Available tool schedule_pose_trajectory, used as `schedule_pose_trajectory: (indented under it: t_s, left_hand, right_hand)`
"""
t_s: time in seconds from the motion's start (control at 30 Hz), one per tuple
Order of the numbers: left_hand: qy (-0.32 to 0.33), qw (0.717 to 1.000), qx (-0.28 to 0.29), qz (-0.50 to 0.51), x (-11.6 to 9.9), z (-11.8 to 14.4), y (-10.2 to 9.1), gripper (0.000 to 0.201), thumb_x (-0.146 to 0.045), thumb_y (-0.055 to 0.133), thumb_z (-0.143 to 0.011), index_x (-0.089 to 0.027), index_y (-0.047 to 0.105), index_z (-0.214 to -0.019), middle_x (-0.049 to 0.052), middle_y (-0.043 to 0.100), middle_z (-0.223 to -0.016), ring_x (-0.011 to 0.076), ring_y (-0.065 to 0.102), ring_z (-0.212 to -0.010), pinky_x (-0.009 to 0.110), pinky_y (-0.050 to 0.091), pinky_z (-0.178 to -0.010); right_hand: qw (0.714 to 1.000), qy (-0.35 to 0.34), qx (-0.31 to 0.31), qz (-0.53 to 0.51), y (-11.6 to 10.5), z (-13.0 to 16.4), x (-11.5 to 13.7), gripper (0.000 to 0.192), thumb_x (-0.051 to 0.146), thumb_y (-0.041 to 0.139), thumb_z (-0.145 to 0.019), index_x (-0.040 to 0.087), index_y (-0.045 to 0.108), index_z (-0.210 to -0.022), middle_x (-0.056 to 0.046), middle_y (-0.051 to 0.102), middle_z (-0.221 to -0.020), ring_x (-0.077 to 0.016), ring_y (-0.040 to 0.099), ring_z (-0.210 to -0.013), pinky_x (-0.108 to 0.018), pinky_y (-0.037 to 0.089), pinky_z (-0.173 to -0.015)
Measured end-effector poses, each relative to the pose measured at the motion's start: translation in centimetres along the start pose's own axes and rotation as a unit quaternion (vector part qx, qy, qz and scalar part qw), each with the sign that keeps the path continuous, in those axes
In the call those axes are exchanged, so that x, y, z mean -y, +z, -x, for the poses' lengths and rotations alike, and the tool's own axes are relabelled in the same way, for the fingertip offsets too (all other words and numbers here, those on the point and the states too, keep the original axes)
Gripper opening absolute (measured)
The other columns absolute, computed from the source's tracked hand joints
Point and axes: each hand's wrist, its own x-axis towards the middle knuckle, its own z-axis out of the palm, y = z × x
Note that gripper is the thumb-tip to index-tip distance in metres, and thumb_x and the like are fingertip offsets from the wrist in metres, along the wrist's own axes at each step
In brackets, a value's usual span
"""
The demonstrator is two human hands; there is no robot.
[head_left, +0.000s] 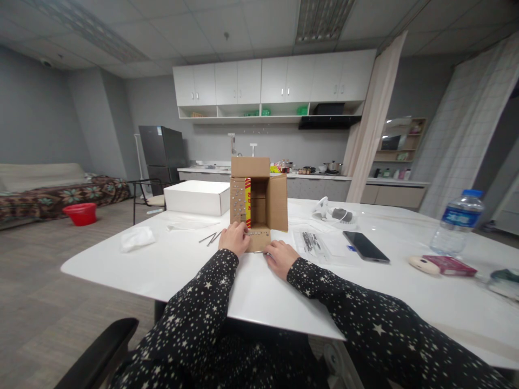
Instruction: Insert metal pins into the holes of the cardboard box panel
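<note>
A small cardboard box [258,202] is stood on its side near the worktop's [194,265] near edge, its opening turned towards the person. Its lower flap is pinned by the left hand [234,238], whose grip is curled; the right hand [279,257] is laid loosely beside it, perhaps on a thin nail.

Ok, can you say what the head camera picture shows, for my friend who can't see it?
Two hands in starry sleeves, left hand and right hand, rest at the bottom flap of an open cardboard box on a white table. A phone and water bottle sit to the right.
</note>
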Motion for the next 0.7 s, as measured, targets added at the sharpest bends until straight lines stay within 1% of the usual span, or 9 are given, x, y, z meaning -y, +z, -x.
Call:
schedule_pose_trajectory:
  t_s: [0.17,0.5,0.7]
  left_hand:
    - [-0.006,1.000,0.005,-0.012,0.14,0.03,0.25,0.014,-0.025,0.048,-0.080,-0.022,0.058,-0.090,0.006,0.061,-0.096,0.0232,0.059,-0.095,0.037,0.042,-0.082]
    - [-0.024,0.999,0.024,-0.012,-0.07,0.08,0.03,0.016,-0.026,0.046,-0.081,-0.022,0.058,-0.091,0.005,0.066,-0.096,0.0236,0.059,-0.097,0.038,0.041,-0.084]
    - [-0.025,1.000,0.000,-0.001,-0.35,0.05,-0.50,0.015,-0.025,0.046,-0.082,-0.022,0.057,-0.091,0.005,0.066,-0.097,0.0223,0.060,-0.095,0.036,0.040,-0.084]
  right_hand:
    - [1.000,0.003,0.005,0.001,-0.26,0.04,0.15,0.026,0.023,0.041,-0.091,0.021,0.064,-0.103,-0.008,0.059,-0.103,-0.0203,0.050,-0.096,-0.031,0.037,-0.079]
    - [1.000,0.008,0.013,-0.001,-0.37,0.05,0.23,0.025,0.024,0.042,-0.091,0.021,0.064,-0.104,-0.008,0.059,-0.104,-0.0203,0.050,-0.097,-0.031,0.037,-0.080]
    - [1.000,0.002,0.005,0.000,-0.13,0.03,0.09,0.025,0.025,0.042,-0.091,0.021,0.063,-0.105,-0.008,0.059,-0.104,-0.0203,0.050,-0.097,-0.032,0.037,-0.080]
